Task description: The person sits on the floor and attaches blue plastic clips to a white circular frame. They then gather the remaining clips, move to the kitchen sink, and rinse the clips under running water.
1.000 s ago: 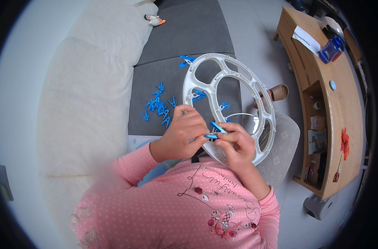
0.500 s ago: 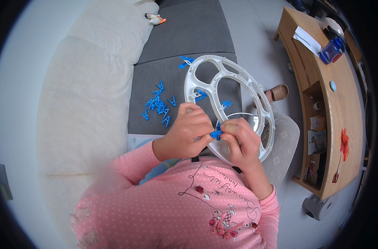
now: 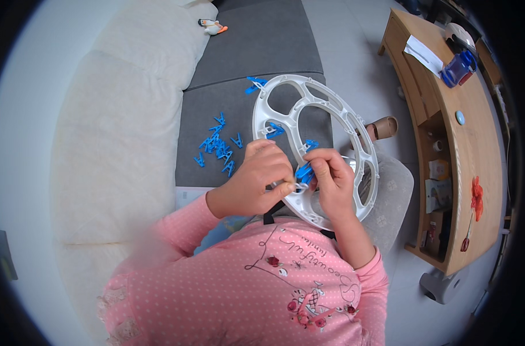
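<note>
A white oval hanger frame (image 3: pixel 295 130) with large openings rests across my lap and the grey seat. Between thumb and fingers, my right hand (image 3: pixel 335 184) grips a blue clothespin (image 3: pixel 303 172) above the frame's near part. My left hand (image 3: pixel 258 177) pinches a small white plastic link (image 3: pixel 301 186) just below that clothespin; its fingertips partly hide the link. Other blue clothespins hang on the frame: one at the far left edge (image 3: pixel 255 85), one at the inner left (image 3: pixel 275 131) and one near the middle (image 3: pixel 311 145).
Several loose blue clothespins (image 3: pixel 221 151) lie on the grey seat (image 3: pixel 245 43) left of the frame. A toy bird (image 3: pixel 213 26) sits farther back beside the cream cushion (image 3: pixel 115 132). At right stands a wooden cabinet (image 3: pixel 476 150) with a blue bottle (image 3: pixel 459 69) on top.
The blue clothespin has turned and tilted upward in my right hand, which shows more of its back. The white link now shows at my left fingertips.
</note>
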The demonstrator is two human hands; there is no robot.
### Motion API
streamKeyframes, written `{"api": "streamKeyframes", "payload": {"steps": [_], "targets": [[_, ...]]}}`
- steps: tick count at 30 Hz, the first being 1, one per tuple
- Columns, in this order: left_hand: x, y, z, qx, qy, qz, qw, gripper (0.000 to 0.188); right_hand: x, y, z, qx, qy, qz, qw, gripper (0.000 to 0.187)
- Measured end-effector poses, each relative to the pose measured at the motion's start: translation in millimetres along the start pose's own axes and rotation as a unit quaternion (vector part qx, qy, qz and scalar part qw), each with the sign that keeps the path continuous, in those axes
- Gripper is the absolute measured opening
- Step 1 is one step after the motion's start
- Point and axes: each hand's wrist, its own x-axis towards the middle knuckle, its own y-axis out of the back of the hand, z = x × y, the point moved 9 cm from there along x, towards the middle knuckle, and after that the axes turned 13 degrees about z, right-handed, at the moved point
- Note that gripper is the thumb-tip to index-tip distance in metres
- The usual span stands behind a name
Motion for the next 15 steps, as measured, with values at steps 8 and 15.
{"api": "streamKeyframes", "payload": {"steps": [8, 15], "targets": [[-45, -44, -83, -0.135, 0.308, -0.072, 0.939, 0.025, -14, -19, 66, -0.148, 0.028, -0.08, 0.985, 0.022], [-77, -34, -129, -0.044, 0.348, -0.024, 0.936, 0.019, -22, -25, 94, -0.16, 0.005, -0.153, 0.975, 0.038]]}}
